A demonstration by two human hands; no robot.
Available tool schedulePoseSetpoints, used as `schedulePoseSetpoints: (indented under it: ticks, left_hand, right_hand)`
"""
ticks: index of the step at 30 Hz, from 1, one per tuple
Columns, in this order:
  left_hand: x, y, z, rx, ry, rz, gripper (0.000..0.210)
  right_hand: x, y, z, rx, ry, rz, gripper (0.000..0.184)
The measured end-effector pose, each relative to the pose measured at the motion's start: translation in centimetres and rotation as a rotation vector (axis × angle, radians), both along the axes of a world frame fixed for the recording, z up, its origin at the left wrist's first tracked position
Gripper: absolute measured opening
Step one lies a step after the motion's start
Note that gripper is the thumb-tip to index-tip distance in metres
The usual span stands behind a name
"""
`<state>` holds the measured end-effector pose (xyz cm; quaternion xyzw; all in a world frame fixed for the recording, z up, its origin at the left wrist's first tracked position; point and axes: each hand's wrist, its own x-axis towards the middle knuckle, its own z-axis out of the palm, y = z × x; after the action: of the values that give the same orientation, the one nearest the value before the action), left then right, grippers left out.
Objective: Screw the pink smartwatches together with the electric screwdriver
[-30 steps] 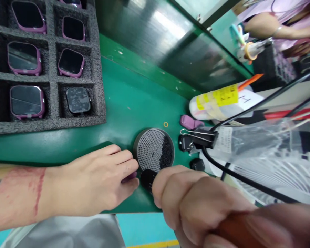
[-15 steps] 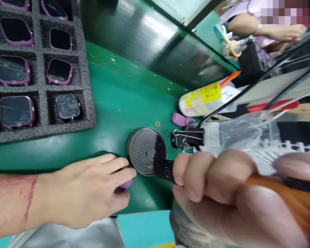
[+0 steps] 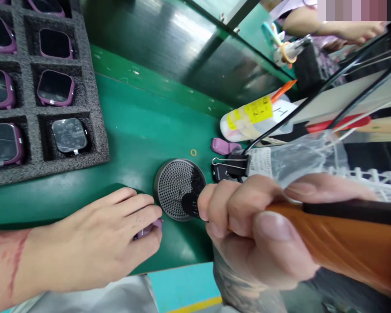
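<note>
My left hand (image 3: 107, 239): curled palm-down, thumb and bent fingers closed round a small glossy purple watch-like piece (image 3: 150, 229), mostly hidden under them, just beside the dish.
My right hand (image 3: 247, 230): wrapped firmly about an orange-and-black handheld tool (image 3: 348, 243).
Tool tip: its black cylindrical nose (image 3: 190, 204) overlaps the near part of the dish; I cannot tell whether they touch.
Dish: a round dark-grey perforated dish (image 3: 172, 184) on my green tabletop (image 3: 140, 126), tiny black pieces (image 3: 197, 176) heaped along its right side.
Foam tray: dark-grey, compartmented foam tray (image 3: 99, 150) at far left, holding purple-framed square watches (image 3: 55, 87).
Between tray and bottle: a thin orange ring (image 3: 193, 152), near the white yellow-labelled bottle (image 3: 228, 126).
</note>
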<state>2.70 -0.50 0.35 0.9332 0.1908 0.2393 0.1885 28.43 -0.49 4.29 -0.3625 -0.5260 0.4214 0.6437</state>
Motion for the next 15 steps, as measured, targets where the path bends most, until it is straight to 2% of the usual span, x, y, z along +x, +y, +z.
schedulePoseSetpoints:
  ticks: [6,10,13,15]
  left_hand:
    - [0.1,0.2,0.3,-0.031,0.038,0.0,0.022]
    - [0.1,0.2,0.3,-0.035,0.063,-0.007,0.025]
    - [0.3,0.2,0.3,-0.041,0.078,-0.023,0.028]
    - [0.4,0.1,0.3,-0.048,0.075,-0.019,0.029]
  right_hand:
    - [-0.1,0.0,-0.1,-0.01,-0.016,0.021,0.023]
    - [0.1,-0.3,0.8,-0.027,-0.045,-0.018,0.023]
    - [1.4,-1.5,1.8,-0.058,-0.051,-0.089,0.026]
    - [2.6,-3.0,2.3,-0.103,-0.085,-0.061,0.032]
